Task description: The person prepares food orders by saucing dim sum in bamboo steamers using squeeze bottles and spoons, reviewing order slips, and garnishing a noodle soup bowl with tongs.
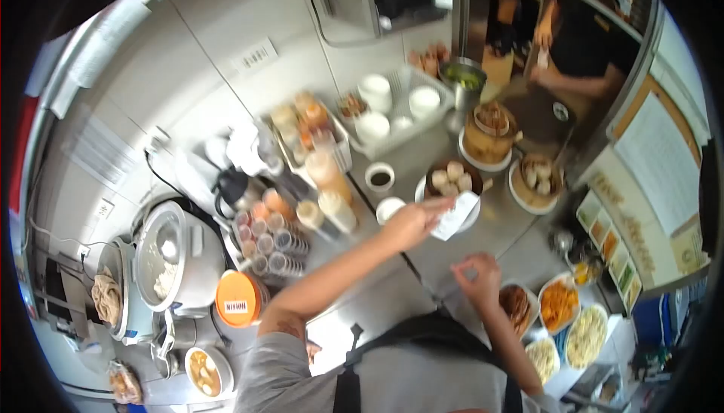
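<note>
A white paper slip (455,215) is pinched in the fingers of my left hand (419,221), which is stretched forward over the counter. The slip partly covers a white plate (469,221) under a round bamboo steamer. Several pale dumplings (452,178) sit in that steamer, just beyond my left hand. Nearby stand a small white bowl (391,209) and a cup of dark sauce (379,177). My right hand (480,277) hovers above the counter nearer my body, its fingers loosely bent and apart, with nothing visible in them.
More bamboo steamers (486,141) stand at the back right. Food bowls (559,303) crowd the right front. Squeeze bottles (337,210), lidded sauce cups (270,236), an orange-lidded tub (238,298) and a rice cooker (175,254) line the left. Behind the opening, a person (592,43) stands.
</note>
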`<state>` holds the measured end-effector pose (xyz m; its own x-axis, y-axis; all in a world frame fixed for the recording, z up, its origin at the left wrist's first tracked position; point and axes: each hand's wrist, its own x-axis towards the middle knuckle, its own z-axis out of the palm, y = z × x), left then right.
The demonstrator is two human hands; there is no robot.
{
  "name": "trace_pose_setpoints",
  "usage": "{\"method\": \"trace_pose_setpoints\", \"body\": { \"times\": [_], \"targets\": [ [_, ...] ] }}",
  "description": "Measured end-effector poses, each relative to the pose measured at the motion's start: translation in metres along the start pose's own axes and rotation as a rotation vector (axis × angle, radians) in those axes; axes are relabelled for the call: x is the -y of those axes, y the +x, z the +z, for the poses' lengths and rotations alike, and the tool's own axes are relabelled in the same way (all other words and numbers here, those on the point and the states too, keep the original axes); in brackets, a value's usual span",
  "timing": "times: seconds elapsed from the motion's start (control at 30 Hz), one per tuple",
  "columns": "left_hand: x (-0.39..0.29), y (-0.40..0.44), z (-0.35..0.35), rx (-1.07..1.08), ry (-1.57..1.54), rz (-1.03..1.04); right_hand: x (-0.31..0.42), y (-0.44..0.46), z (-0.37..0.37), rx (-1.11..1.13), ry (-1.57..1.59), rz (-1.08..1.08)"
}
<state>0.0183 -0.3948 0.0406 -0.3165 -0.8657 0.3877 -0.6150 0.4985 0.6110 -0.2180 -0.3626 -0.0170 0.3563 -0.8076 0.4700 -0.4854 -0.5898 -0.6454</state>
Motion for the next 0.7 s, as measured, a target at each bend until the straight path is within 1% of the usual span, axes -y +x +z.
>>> {"method": "trace_pose_setpoints", "body": {
  "times": [0.03, 0.07, 0.1, 0.17, 0.2, 0.23, 0.3, 0.37, 0.4, 0.5, 0.6, 0.7],
  "targets": [
    [-0.005, 0.036, -0.035, -0.085, 0.025, 0.047, 0.015, 0.004, -0.007, -0.022, 0.058, 0.035],
    [-0.018, 0.077, -0.076, -0.164, 0.208, 0.125, 0.025, 0.009, -0.011, -0.020, 0.098, 0.025],
    [-0.042, 0.112, -0.114, -0.234, 0.104, 0.006, 0.031, 0.013, -0.015, -0.012, 0.137, 0.021],
    [-0.055, 0.190, -0.182, -0.593, 0.047, 0.163, 0.032, 0.017, -0.018, 0.019, 0.182, 0.003],
    [-0.072, 0.219, -0.216, -0.747, 0.116, 0.182, 0.033, 0.018, -0.018, 0.036, 0.204, -0.001],
    [-0.078, 0.245, -0.249, -0.827, 0.263, 0.132, 0.033, 0.018, -0.019, 0.045, 0.214, 0.019],
    [-0.078, 0.289, -0.295, -0.894, 0.394, 0.154, 0.032, 0.016, -0.022, 0.068, 0.227, 0.063],
    [-0.068, 0.323, -0.317, -0.841, 0.461, 0.112, 0.026, 0.017, -0.026, 0.072, 0.234, 0.067],
    [-0.067, 0.335, -0.321, -0.811, 0.494, 0.089, 0.022, 0.017, -0.028, 0.075, 0.239, 0.071],
    [-0.059, 0.369, -0.315, -0.834, 0.600, -0.017, 0.009, 0.013, -0.033, 0.047, 0.265, 0.115],
    [-0.056, 0.395, -0.313, -0.739, 0.433, -0.194, 0.000, 0.012, -0.041, 0.024, 0.239, 0.099],
    [-0.056, 0.424, -0.314, -0.808, 0.384, -0.209, -0.006, 0.010, -0.043, 0.001, 0.256, 0.151]
  ]
}}
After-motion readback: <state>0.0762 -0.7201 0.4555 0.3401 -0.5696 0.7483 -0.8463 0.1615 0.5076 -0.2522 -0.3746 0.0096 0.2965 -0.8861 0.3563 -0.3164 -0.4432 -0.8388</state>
